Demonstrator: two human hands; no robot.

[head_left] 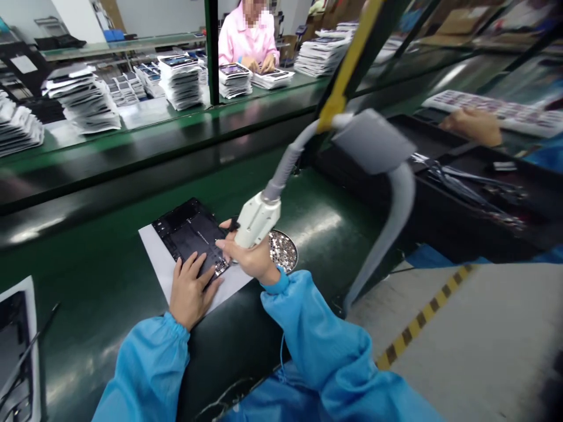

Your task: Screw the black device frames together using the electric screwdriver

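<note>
1. Black housing (189,228) lies on white paper (162,259) on the green bench (325,252); likely light, stiff and fragile, best taken by its edges.
2. Left hand (192,296) rests open on it, fingers spread, gripping nothing.
3. Right hand (254,259) wraps around a white tool (259,220); its grey hose (287,167) crowds overhead.
4. Round dish (297,253) of small metal parts (284,251) sits close by, partly hidden.

The light is bright, with whitish glare on the green bench (325,227) just right of the right hand (254,256), itself fairly crisp; farther right, a co-worker's hand (477,125) smears with blur.
</note>
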